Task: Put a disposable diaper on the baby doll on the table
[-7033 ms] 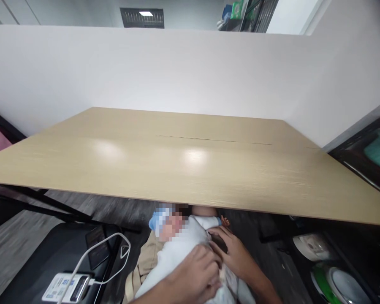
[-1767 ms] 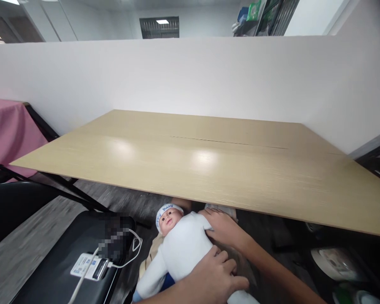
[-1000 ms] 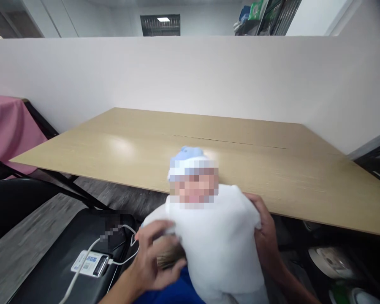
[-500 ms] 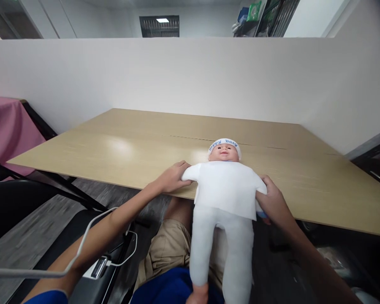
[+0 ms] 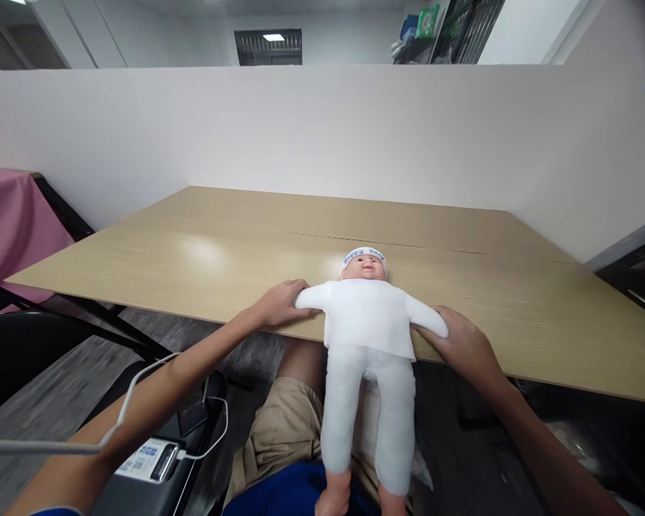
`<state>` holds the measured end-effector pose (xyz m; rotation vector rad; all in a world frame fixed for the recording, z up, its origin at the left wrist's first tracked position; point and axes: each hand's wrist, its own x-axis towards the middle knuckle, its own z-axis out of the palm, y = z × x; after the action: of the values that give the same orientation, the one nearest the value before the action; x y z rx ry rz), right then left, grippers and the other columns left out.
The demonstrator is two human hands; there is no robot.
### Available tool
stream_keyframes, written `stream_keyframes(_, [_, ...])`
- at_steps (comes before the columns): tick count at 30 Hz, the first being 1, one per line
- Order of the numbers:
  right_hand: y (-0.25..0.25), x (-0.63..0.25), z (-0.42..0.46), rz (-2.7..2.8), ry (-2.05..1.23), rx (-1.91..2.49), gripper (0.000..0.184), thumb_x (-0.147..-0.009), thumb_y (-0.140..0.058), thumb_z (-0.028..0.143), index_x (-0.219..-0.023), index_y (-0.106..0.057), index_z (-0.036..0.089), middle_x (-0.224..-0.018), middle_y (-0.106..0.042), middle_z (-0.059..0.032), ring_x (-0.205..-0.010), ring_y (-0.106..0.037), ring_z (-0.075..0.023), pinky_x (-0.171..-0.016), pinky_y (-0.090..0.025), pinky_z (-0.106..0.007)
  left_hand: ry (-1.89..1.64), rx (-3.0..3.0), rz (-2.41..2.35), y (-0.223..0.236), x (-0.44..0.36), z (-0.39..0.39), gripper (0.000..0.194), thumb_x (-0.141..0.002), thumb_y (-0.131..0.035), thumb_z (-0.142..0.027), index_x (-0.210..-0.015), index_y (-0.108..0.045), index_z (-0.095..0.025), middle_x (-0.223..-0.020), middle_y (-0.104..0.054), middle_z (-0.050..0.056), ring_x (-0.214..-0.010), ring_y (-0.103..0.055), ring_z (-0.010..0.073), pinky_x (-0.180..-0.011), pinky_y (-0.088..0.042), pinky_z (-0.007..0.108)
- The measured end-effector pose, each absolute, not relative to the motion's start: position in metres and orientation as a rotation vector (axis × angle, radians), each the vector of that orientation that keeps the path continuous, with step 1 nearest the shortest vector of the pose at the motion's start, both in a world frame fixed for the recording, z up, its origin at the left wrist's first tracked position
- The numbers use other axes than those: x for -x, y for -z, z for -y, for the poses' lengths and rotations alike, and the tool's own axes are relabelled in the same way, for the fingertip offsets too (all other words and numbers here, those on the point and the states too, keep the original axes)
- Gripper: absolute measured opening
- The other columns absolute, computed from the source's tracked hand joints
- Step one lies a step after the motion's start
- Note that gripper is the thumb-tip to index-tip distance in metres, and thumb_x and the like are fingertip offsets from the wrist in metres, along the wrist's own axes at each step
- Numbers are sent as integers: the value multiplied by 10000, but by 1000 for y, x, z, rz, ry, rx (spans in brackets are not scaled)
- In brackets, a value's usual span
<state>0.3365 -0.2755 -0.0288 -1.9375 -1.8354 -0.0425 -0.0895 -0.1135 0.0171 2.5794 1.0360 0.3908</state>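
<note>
A baby doll in a white suit and a white headband lies face up at the near edge of a light wooden table. Its head and chest rest on the tabletop and its legs hang down over my lap. My left hand is closed round the doll's arm on the left side. My right hand grips the doll's other arm at the table edge.
A white partition wall closes off the back of the table. A black chair seat at the lower left carries a small white device with a white cable. A pink cloth covers something at the far left. Dark shelving stands at the right.
The doll was lifted from my lap below the table and laid on the table edge. In the last half second it settled lower and my hands moved out along its arms.
</note>
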Motion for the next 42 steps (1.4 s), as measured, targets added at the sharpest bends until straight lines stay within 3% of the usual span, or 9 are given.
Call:
stream_keyframes(5, [40, -343, 254, 1797, 95, 1950, 591, -1031, -456, 784, -1096, -700, 250, -1016, -760, -134, -930, -700, -348, -716, -462, -385, -469, -2644, -1112, -2, 91, 97, 625, -944, -605, -815, -1139, -647, -222, -1140, -741, 117, -1049, -691, 335, -856, -525, 436])
stream_keyframes(14, [51, -358, 174, 1726, 25, 1940, 573, -982, -539, 810, -1043, -678, 257, -1012, -753, -77, -895, -691, -307, -697, -439, -360, -601, -2711, -1171, 12, 75, 17, 628, -925, -598, -844, -1039, -653, -229, -987, -736, 84, -926, -697, 298, -773, -494, 394])
stream_keyframes(22, [45, -383, 87, 1754, -59, 1914, 545, -973, -575, 759, -1085, -696, 240, -1045, -779, -94, -895, -706, -308, -719, -460, -369, -680, -2631, -1248, 12, 54, -63, 639, -857, -657, -874, -951, -668, -242, -945, -762, 69, -889, -711, 288, -738, -471, 379])
stream_keyframes(29, [50, -400, 20, 1699, -25, 1849, 622, -934, -649, 749, -1282, -648, 234, -1190, -784, -114, -999, -724, -337, -805, -495, -402, -823, -2636, -1358, 18, 42, -121, 726, -840, -685, -895, -1124, -716, -227, -1098, -807, 103, -1048, -731, 343, -1012, -454, 479])
stream_keyframes(37, [57, -420, -55, 1758, 200, 1746, 712, -931, -611, 845, -1228, -697, 204, -1184, -770, -155, -1063, -675, -374, -945, -478, -480, -921, -2630, -1474, 26, 30, -179, 733, -873, -696, -858, -1235, -669, -221, -1240, -776, 132, -1157, -661, 357, -1054, -397, 494])
stream_keyframes(42, [60, -430, -88, 1779, 250, 1789, 687, -982, -545, 820, -1258, -715, 215, -1209, -746, -163, -1093, -636, -381, -953, -459, -494, -908, -2616, -1502, 29, 23, -205, 680, -939, -660, -799, -1304, -640, -225, -1283, -751, 145, -1195, -631, 369, -1050, -394, 492])
